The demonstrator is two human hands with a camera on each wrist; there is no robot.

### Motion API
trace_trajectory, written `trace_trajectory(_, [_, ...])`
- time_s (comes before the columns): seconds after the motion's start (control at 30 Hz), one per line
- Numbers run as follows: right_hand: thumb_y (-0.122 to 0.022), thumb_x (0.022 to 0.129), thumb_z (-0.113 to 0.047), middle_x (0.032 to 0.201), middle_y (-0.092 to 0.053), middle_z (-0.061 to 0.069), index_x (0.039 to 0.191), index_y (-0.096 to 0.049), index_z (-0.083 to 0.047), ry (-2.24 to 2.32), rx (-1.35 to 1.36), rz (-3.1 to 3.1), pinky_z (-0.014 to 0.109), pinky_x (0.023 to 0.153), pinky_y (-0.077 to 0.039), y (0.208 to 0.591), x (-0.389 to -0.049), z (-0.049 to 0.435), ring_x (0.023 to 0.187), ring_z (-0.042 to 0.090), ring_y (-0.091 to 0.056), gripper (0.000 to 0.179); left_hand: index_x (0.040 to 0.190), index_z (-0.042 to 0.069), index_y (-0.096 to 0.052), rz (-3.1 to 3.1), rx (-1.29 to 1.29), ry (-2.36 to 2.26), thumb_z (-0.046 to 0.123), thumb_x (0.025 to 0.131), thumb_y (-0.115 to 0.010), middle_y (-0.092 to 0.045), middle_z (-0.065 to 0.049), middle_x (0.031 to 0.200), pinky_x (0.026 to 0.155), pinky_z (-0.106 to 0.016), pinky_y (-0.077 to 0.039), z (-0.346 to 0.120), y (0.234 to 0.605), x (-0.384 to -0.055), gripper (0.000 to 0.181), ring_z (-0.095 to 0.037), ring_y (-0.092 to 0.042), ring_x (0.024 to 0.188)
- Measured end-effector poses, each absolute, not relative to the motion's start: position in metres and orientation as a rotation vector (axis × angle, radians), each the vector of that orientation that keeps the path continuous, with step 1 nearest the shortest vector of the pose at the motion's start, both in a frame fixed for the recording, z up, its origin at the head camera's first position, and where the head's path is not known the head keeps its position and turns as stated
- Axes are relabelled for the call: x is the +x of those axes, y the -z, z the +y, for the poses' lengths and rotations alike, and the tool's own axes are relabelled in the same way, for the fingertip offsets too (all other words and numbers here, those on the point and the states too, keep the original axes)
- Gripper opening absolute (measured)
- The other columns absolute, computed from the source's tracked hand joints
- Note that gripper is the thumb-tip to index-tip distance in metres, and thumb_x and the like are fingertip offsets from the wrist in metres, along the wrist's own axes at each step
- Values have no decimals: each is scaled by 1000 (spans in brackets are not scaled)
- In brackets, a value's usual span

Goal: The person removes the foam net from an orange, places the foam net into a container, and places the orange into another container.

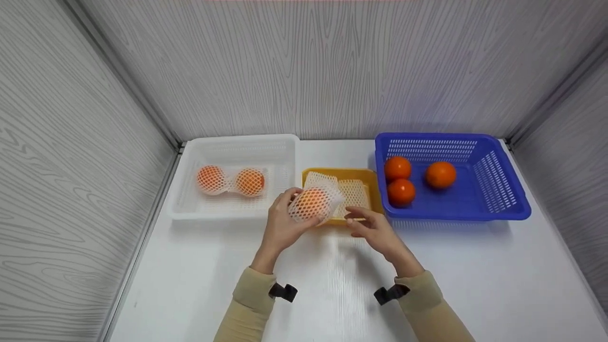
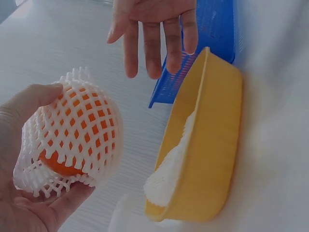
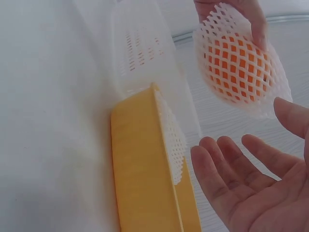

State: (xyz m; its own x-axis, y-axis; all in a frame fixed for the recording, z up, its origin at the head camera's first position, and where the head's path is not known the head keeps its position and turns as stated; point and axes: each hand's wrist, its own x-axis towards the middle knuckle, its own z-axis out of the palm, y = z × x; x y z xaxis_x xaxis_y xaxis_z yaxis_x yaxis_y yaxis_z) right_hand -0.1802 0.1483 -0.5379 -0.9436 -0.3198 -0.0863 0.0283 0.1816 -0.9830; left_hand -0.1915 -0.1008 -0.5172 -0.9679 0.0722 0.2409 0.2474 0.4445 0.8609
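Note:
An orange (image 1: pixel 313 203) wrapped in a white foam net (image 2: pixel 104 130) is gripped by my left hand (image 1: pixel 283 225), thumb on one side and fingers on the other. In the left wrist view, bare orange skin shows at the net's open end. My right hand (image 1: pixel 375 231) is just right of the netted fruit, fingers spread and holding nothing. In the right wrist view its fingertips (image 3: pixel 207 142) are apart from the net. Behind and below both hands stands a yellow basket (image 1: pixel 377 199) containing flat foam nets (image 1: pixel 352 194).
A white basket (image 1: pixel 237 214) on the left contains two netted oranges (image 1: pixel 212 179). On the right, a blue basket (image 1: pixel 475 199) contains three bare oranges (image 1: pixel 440 175). Grey wood-grain panels (image 1: pixel 304 71) wall in the white table (image 1: pixel 304 304) at the back and sides.

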Motion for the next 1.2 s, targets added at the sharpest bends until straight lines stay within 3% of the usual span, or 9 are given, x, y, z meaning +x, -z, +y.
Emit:
trace_trajectory(0.23, [-63, 97, -23, 127, -57, 23, 141, -49, 1, 1887, -242, 2125, 42, 87, -54, 549, -172, 152, 114, 43, -57, 52, 128, 12, -54, -2549, -254, 1707, 43, 72, -86, -59, -9, 110, 82, -44, -51, -90, 537, -181, 72, -23, -57, 99])
trace_trajectory(0.67, [-64, 97, -22, 130, -56, 21, 141, -49, 2, 1950, -242, 2016, 45, 87, -54, 564, -159, 153, 111, 35, -61, 52, 130, 9, -49, -2666, -245, 1841, 52, 75, -80, -55, -8, 119, 90, -46, -46, -79, 562, -167, 77, -24, -54, 108])
trace_trajectory(0.93, [-70, 92, -16, 127, -56, 22, 132, -56, 4, 2047, -98, 2015, 46, 79, -56, 575, -151, 153, 106, 35, -63, 47, 132, 9, -42, -2894, -378, 1855, 44, 74, -85, -59, -8, 115, 89, -43, -48, -76, 573, -162, 80, -22, -58, 105])
trace_trajectory(1.1, [-73, 89, -12, 126, -57, 22, 131, -58, 3, 2000, -110, 2048, 49, 80, -56, 581, -151, 156, 106, 36, -62, 47, 145, 10, -37, -3020, -478, 1761, 45, 74, -84, -60, -11, 125, 93, -43, -47, -72, 581, -160, 92, -22, -57, 113])
trace_trajectory(1.2, [-75, 87, -12, 124, -57, 21, 130, -60, 1, 1940, -140, 2103, 47, 83, -55, 583, -152, 158, 107, 39, -60, 47, 145, 9, -40, -3054, -548, 1709, 43, 74, -84, -57, -9, 133, 99, -42, -44, -70, 585, -160, 90, -21, -54, 120])
